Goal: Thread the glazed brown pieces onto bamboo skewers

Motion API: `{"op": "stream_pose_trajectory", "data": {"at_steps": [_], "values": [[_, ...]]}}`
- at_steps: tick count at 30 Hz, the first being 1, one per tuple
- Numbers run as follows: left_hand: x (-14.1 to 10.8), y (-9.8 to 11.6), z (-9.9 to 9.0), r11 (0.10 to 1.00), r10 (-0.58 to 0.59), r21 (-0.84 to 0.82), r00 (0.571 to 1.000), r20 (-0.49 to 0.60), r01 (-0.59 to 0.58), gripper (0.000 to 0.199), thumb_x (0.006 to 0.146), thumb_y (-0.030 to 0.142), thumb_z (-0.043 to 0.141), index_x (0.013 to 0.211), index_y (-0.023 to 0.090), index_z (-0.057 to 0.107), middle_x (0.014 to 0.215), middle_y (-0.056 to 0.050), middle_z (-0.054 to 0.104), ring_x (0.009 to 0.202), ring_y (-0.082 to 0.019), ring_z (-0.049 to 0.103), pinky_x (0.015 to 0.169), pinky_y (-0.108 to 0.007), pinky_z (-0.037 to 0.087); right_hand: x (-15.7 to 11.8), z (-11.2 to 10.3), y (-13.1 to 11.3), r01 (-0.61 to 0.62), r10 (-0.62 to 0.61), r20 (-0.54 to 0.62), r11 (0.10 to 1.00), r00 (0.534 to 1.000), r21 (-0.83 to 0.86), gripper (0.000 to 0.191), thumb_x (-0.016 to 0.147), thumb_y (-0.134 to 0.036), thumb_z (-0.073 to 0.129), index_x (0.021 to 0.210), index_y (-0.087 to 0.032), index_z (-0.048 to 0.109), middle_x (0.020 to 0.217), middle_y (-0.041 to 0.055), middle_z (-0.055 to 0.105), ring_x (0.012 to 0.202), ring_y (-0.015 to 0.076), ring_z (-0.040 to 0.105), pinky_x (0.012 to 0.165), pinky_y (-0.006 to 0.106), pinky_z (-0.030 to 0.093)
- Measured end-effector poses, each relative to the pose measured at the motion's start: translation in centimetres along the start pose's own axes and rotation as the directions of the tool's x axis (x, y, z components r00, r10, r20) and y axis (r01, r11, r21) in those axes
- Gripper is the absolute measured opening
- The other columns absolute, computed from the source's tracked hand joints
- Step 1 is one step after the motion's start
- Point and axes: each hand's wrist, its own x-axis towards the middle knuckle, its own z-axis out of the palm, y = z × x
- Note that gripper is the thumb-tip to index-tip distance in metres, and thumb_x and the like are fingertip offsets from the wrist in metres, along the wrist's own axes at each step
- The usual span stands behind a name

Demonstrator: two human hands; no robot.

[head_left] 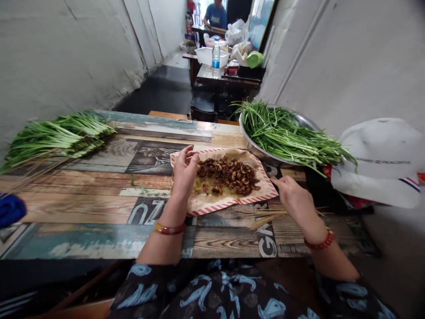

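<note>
Dark brown, glossy, curled food pieces (230, 175) lie heaped on a sheet of paper (212, 206) with a red-and-white striped border. My left hand (185, 170) is over the paper's left edge beside the heap, fingers bent toward the thumb; whatever is between them is hidden. At the paper's right corner, my right hand (295, 197) is closed in a pinch, its fingertips close to the edge. I cannot make out what it grips. Thin wooden skewers (265, 217) lie on the table just below and left of the right hand.
Bundled green chives (63, 135) lie at the far left, with more long sticks (43, 166) in front. A metal bowl (247, 133) heaped with greens (285, 133) stands right, beside a white cap (378, 155). A blue cloth (11, 210) is left. Behind, a person (215, 17) sits past another table.
</note>
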Motion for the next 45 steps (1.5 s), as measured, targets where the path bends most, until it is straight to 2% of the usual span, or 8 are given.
{"op": "stream_pose_trajectory", "data": {"at_steps": [5,11,20,24,30,37,41,45], "values": [[0.3,-0.4,-0.1,0.999,0.042,0.029,0.999,-0.031,-0.041,0.047,0.081,0.041,0.061,0.122,0.019,0.054,0.105,-0.008,0.064,0.088,-0.016,0.063,0.079,-0.029,0.05,0.4,0.3,-3.2,-0.035,0.035,0.048,0.999,0.998,-0.005,0.039,0.095,-0.019,0.04,0.124,-0.032,0.062,0.108,0.0032,0.064,0.07,0.0115,0.06,0.053,0.023,0.035],[-0.1,-0.1,0.1,0.996,0.074,0.048,0.997,-0.002,-0.074,0.044,0.082,0.036,0.058,0.121,0.016,0.054,0.102,-0.008,0.063,0.086,-0.016,0.062,0.075,-0.028,0.05,0.4,-0.5,-7.4,0.073,-0.073,0.006,0.997,0.997,0.036,0.037,0.095,-0.018,0.04,0.123,-0.028,0.063,0.115,0.0035,0.063,0.081,0.0126,0.062,0.059,0.022,0.04],[-0.1,0.2,-0.1,0.986,0.14,0.095,0.99,-0.035,-0.136,0.042,0.082,0.031,0.058,0.12,0.014,0.056,0.099,-0.009,0.062,0.079,-0.017,0.06,0.07,-0.029,0.048,-5.2,-1.5,-2.2,-0.05,0.044,-0.058,0.993,0.997,-0.108,0.039,0.093,-0.015,0.039,0.124,-0.023,0.062,0.102,0.0045,0.063,0.07,0.0113,0.057,0.052,0.022,0.037],[-0.5,-0.1,-0.2,0.981,0.162,0.11,0.987,-0.019,-0.159,0.043,0.081,0.032,0.058,0.121,0.016,0.056,0.102,-0.009,0.062,0.08,-0.017,0.06,0.071,-0.029,0.048,-6.5,-0.2,-3.0,-0.033,0.035,0.016,0.994,0.999,-0.104,0.041,0.092,-0.014,0.038,0.123,-0.024,0.063,0.101,0.0042,0.064,0.071,0.0114,0.058,0.055,0.022,0.039],[-0.6,-0.9,-1.5,0.976,0.175,0.139,0.984,-0.03,-0.169,0.044,0.083,0.034,0.057,0.123,0.017,0.055,0.103,-0.01,0.063,0.082,-0.018,0.061,0.073,-0.031,0.05,-4.2,-0.7,-7.3,0.05,-0.05,0.038,0.999,0.998,0.0,0.045,0.092,-0.013,0.037,0.128,-0.029,0.058,0.115,0.004,0.063,0.083,0.0139,0.062,0.063,0.022,0.045],[-0.6,-0.6,-1.7,0.977,0.156,0.149,0.987,-0.028,-0.15,0.043,0.084,0.035,0.056,0.123,0.016,0.054,0.104,-0.01,0.063,0.082,-0.018,0.062,0.072,-0.03,0.05,-4.1,-3.1,-6.8,0.249,-0.251,-0.016,0.95,0.968,0.186,0.039,0.096,-0.018,0.037,0.125,-0.028,0.061,0.118,0.0055,0.063,0.091,0.0145,0.063,0.07,0.022,0.049],[-0.7,-0.4,-1.6,0.975,0.16,0.167,0.986,-0.047,-0.15,0.042,0.084,0.033,0.056,0.122,0.015,0.054,0.101,-0.01,0.065,0.081,-0.017,0.062,0.073,-0.03,0.05,-3.6,-2.2,-8.5,0.345,-0.368,0.076,0.913,0.927,0.217,0.043,0.093,-0.014,0.039,0.128,-0.03,0.06,0.11,0.0047,0.065,0.085,0.0122,0.063,0.07,0.02,0.046],[-0.5,-0.6,-1.9,0.971,0.144,0.199,0.989,-0.042,-0.133,0.041,0.083,0.032,0.056,0.122,0.017,0.054,0.1,-0.008,0.065,0.08,-0.016,0.062,0.072,-0.029,0.05,-1.0,-0.9,-9.1,0.336,-0.349,0.101,0.933,0.932,0.127,0.041,0.094,-0.017,0.042,0.127,-0.031,0.062,0.106,0.0053,0.066,0.083,0.0136,0.061,0.068,0.022,0.042]]}}
